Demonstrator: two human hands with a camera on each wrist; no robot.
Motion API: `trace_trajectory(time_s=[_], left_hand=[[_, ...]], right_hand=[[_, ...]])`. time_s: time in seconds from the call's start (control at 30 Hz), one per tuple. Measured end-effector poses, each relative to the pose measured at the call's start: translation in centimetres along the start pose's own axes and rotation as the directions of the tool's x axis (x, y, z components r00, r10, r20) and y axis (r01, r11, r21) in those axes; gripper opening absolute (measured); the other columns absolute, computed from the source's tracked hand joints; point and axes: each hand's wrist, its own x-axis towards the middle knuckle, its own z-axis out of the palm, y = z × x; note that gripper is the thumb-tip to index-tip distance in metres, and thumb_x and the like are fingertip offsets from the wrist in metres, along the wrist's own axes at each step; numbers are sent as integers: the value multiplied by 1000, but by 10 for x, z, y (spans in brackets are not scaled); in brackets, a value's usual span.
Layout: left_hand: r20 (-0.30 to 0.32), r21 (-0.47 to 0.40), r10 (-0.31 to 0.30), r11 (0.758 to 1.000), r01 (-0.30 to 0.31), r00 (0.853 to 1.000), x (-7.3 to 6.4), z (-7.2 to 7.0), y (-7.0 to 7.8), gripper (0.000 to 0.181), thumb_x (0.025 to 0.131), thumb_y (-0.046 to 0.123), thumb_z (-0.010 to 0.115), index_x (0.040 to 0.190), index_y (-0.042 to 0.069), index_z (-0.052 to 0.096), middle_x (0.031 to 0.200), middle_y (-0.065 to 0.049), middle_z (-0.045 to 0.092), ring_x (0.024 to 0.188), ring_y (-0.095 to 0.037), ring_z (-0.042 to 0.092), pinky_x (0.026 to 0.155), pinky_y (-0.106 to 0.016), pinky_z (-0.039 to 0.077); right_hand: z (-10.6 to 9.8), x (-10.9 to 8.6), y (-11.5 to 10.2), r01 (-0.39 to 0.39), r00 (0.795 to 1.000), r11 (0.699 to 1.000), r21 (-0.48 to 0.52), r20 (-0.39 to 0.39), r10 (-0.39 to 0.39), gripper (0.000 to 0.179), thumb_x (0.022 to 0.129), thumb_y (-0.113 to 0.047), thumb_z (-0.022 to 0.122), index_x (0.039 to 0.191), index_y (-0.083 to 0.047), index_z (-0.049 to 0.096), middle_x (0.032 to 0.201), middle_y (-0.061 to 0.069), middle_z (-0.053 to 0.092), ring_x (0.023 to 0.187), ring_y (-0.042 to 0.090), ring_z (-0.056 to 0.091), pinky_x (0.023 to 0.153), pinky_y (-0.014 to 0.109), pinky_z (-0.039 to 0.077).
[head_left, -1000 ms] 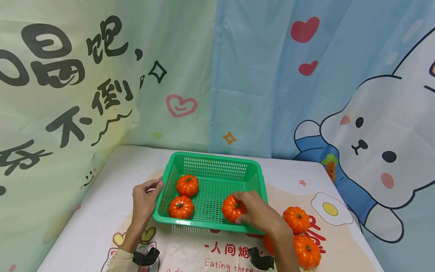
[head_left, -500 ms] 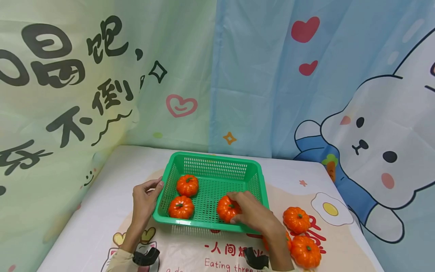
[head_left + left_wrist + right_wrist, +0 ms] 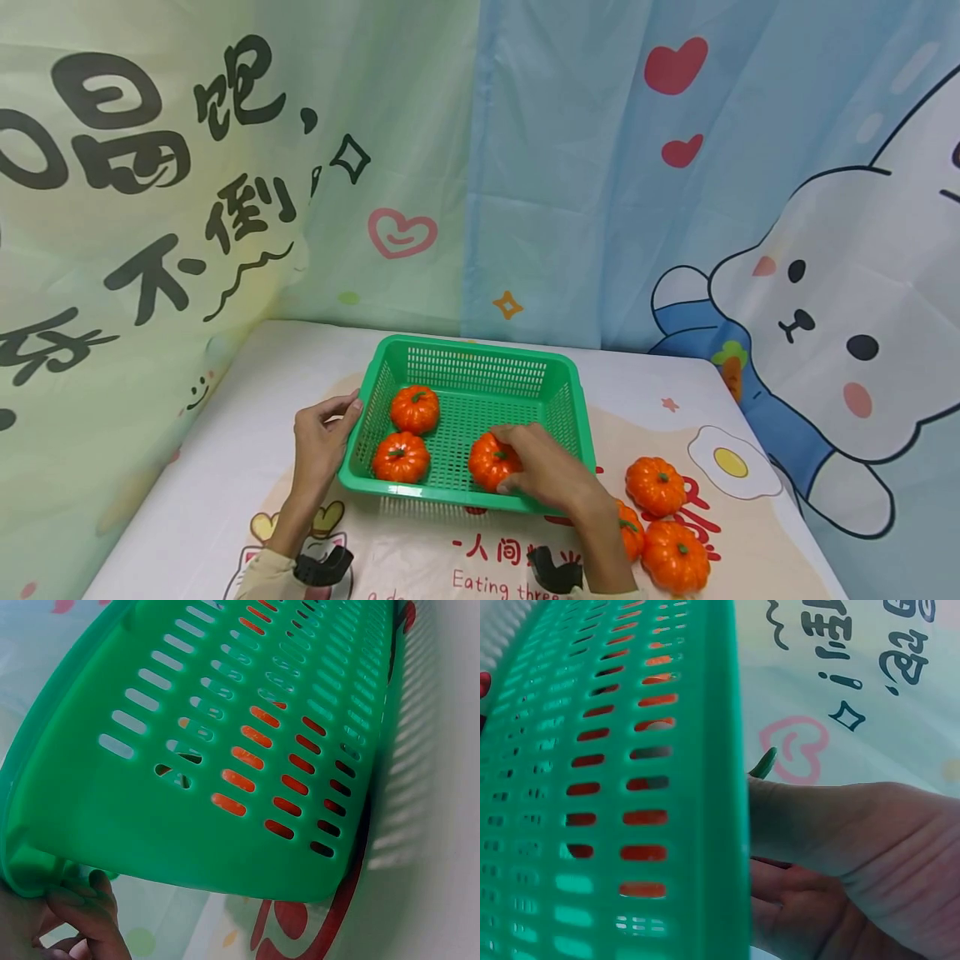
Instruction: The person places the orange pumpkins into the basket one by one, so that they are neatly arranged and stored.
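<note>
A green plastic basket (image 3: 480, 350) with slotted walls stands on the table. My left hand (image 3: 318, 446) pinches its left rim; in the left wrist view, the fingers (image 3: 90, 919) curl at the basket's corner. Inside the basket, my right hand (image 3: 547, 467) grips a small orange pumpkin (image 3: 491, 462) near the front wall. From the right wrist view, that hand (image 3: 832, 840) reaches behind the basket wall, and a green stem (image 3: 763, 763) sticks up beside the thumb. Two similar pumpkins, a rear one (image 3: 415, 409) and a front one (image 3: 401, 457), sit at the basket's left end.
Three more pumpkins lie on the table right of the basket: one farther back (image 3: 655, 486), one in front (image 3: 677, 557), and one (image 3: 630, 532) partly covered by the right forearm. A printed cloth covers the table (image 3: 300, 354); a printed curtain (image 3: 540, 183) hangs behind.
My right hand has moved left inside the basket with the pumpkin, toward the two at the left end. The left hand and the basket have stayed in place.
</note>
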Motion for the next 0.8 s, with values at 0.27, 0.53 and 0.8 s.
trace_trajectory(time_s=[0.27, 0.53, 0.8], left_hand=[[0, 28, -14, 1000, 14, 1000, 1, 0, -1, 26, 105, 6, 72, 127, -6, 78, 113, -32, 78, 69, -5, 74, 65, -14, 60], [-2, 18, -8, 1000, 8, 1000, 0, 0, 0, 26, 105, 5, 72, 127, -7, 78, 112, -33, 78, 67, -6, 74, 64, -15, 60], [-2, 15, -3, 1000, 3, 1000, 1, 0, 0, 26, 105, 6, 72, 126, -7, 78, 111, -33, 78, 67, -6, 75, 63, -15, 60]], right_hand=[[7, 8, 0, 14, 1000, 1000, 10, 15, -14, 60, 81, -6, 95, 136, -2, 73, 127, 9, 76, 117, 30, 61, 108, 57, 55], [13, 14, -2, 1, 1000, 1000, 3, 30, -1, 61, 81, -6, 95, 137, -3, 73, 127, 10, 76, 118, 31, 59, 108, 57, 55], [16, 16, -1, 25, 999, 1000, -4, 27, -25, 58, 80, -6, 96, 134, -4, 74, 123, 8, 76, 113, 28, 59, 104, 54, 55]])
